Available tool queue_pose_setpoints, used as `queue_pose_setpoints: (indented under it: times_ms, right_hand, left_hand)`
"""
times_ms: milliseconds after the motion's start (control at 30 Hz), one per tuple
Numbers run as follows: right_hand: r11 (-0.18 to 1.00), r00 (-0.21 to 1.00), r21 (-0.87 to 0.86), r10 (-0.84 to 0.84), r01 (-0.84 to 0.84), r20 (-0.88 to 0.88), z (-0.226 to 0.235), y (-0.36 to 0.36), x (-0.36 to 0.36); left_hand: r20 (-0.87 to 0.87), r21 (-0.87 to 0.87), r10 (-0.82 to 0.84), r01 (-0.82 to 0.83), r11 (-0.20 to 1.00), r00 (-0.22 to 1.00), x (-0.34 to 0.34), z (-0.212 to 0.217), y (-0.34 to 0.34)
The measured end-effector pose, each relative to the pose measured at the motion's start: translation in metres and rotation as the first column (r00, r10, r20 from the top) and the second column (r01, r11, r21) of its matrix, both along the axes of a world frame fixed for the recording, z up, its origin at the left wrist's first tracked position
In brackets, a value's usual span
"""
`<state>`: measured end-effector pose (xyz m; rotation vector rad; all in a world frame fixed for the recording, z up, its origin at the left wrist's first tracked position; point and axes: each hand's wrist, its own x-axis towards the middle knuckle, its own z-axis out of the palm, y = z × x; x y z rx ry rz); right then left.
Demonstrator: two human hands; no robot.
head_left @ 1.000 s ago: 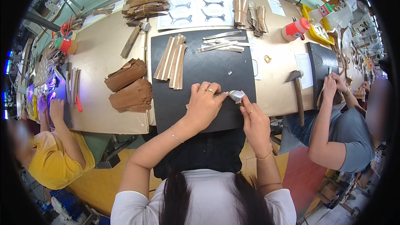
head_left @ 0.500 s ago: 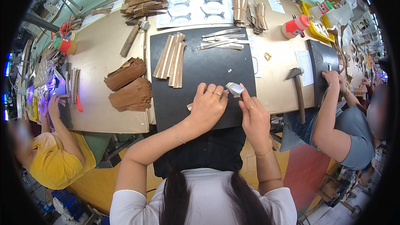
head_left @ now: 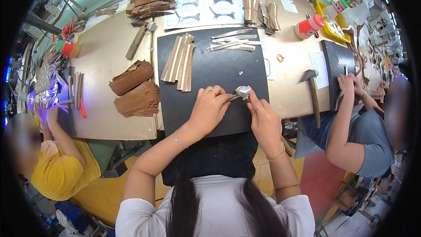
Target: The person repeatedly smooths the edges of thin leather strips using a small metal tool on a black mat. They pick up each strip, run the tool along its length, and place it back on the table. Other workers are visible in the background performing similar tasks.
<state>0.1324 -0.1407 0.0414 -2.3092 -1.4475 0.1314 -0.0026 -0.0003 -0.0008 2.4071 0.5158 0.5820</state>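
Observation:
My left hand is over the black work board, thumb and fingers pinched on a narrow light strip. Its tip meets a silver-grey block-shaped tool that my right hand grips from the right; the rest of the tool is hidden by that hand. Farther up the board lie long brown-and-cream strips, side by side at the left. Several pale, silvery strips cross each other at the top. A tiny white scrap rests just beyond my hands.
Stacked brown leather pieces lie left of the board, with a hammer beyond. Printed sheets and tied strip bundles line the back. Another hammer and a red-and-white bottle stand right. Co-workers sit at both sides.
My left hand has shifted slightly left, and the pinched strip now shows. The silver-grey tool has moved a little left and turned in my right hand.

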Motion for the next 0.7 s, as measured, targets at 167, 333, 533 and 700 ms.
queue_pose_setpoints:
  times_ms: [167, 333, 533, 700]
  right_hand:
    - [1.0, 1.0, 0.014, 0.019, -0.019, -0.006, 0.004, 0.001, 0.002]
    - [0.992, 0.996, 0.128, 0.014, -0.003, -0.088, 0.012, 0.0, -0.003]
    - [0.997, 0.997, 0.072, 0.032, -0.027, -0.064, 0.009, 0.003, 0.002]
    - [0.988, 0.997, 0.145, -0.042, 0.05, -0.061, 0.0, 0.008, 0.007]
  left_hand:
    - [-0.022, 0.191, -0.089, 0.092, 0.977, 0.996, -0.002, 0.003, 0.004]
    - [-0.103, 0.348, -0.107, 0.136, 0.928, 0.989, -0.002, 0.007, 0.001]
    - [-0.066, 0.344, -0.095, 0.112, 0.932, 0.993, 0.003, 0.004, 0.002]
    - [-0.003, 0.267, -0.014, 0.014, 0.964, 1.0, 0.02, -0.006, 0.003]
